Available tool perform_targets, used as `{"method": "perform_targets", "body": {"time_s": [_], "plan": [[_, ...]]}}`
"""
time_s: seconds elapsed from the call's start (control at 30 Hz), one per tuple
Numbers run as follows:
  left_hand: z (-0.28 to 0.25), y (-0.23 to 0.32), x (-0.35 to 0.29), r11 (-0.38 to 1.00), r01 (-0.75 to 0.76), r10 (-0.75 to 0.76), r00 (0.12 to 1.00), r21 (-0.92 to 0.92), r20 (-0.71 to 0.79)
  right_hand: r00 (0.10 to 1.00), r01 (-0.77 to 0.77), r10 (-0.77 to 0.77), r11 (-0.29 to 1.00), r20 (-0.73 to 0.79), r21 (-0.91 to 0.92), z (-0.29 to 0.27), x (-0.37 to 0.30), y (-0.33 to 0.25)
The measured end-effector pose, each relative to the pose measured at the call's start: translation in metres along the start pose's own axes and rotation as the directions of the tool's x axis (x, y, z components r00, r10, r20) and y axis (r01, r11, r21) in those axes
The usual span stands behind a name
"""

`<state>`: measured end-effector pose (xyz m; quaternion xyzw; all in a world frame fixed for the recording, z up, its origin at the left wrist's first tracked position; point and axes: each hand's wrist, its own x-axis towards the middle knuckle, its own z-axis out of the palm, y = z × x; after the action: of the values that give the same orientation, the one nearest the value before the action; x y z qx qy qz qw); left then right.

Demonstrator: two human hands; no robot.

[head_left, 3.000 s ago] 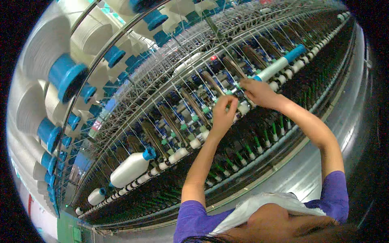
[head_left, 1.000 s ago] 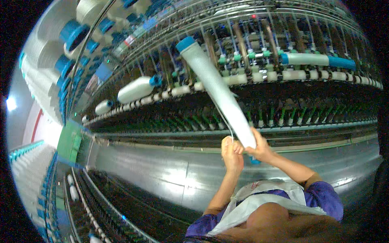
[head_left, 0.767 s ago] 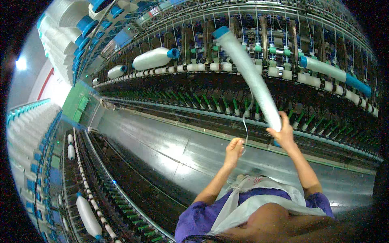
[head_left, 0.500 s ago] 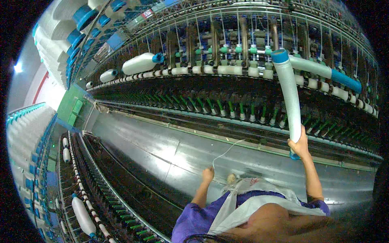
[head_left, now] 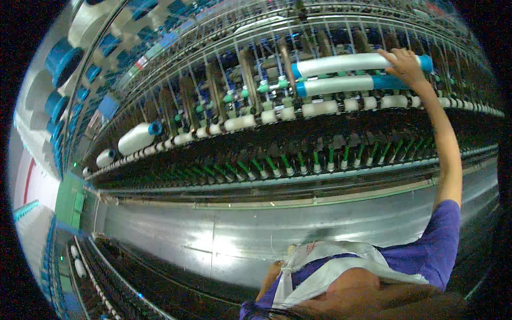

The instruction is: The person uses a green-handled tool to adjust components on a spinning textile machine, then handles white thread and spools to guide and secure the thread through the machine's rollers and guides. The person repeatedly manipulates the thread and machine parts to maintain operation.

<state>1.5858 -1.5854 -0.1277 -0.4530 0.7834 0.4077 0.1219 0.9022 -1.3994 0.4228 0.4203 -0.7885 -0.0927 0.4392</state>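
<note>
My right hand [head_left: 406, 68] is wrapped over the right part of a long white roving bobbin [head_left: 341, 65] with blue ends. This bobbin lies across the spinning machine, just above a second white bobbin [head_left: 338, 85] with a blue right part. Low in the picture, close to the apron [head_left: 320, 248], my left hand [head_left: 274, 268] looks closed. A faint pale line rises by it; what its fingers hold cannot be made out.
Along the machine runs a row of white rollers [head_left: 240, 124], with several green spindles [head_left: 316, 160] below. More white bobbins [head_left: 140, 137] rest at the left. A second machine [head_left: 98, 288] borders the shiny metal floor [head_left: 176, 229]. Large cones of yarn [head_left: 40, 85] hang at upper left.
My right hand has gone up and forward, and the bobbin it held upright now lies along the machine beside the other one. My left hand has drawn back toward my body; the view has shifted.
</note>
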Motion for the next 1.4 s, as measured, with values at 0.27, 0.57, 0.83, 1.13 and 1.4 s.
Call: {"method": "perform_targets", "body": {"time_s": [0.27, 0.57, 0.83, 1.13, 1.4], "plan": [[-0.04, -0.007, 0.037, 1.0, 0.006, -0.007, 1.0, -0.016, -0.029, 0.967, -0.234, 0.241, 0.969, -0.088, 0.085, 0.067, -0.026, -0.016], [-0.127, -0.098, 0.105, 0.889, 0.214, -0.361, 0.87, -0.405, -0.334, 0.932, 0.262, -0.116, 0.87, -0.343, 0.417, -0.046, 0.086, -0.173], [-0.314, -0.101, 0.194, 0.457, -0.509, 0.026, 0.828, -0.73, -0.561, 0.568, 0.822, -0.525, 0.411, -0.634, 0.395, -0.149, 0.285, -0.485], [-0.495, 0.008, 0.152, 0.302, -0.589, 0.019, 0.79, -0.75, -0.612, 0.733, 0.276, -0.671, 0.448, 0.116, 0.851, -0.174, 0.461, -0.692], [-0.622, 0.114, 0.128, 0.045, -0.74, 0.128, 0.67, -0.671, -0.731, 0.743, 0.26, -0.664, 0.4, 0.083, 0.879, -0.206, 0.412, -0.676]]}}
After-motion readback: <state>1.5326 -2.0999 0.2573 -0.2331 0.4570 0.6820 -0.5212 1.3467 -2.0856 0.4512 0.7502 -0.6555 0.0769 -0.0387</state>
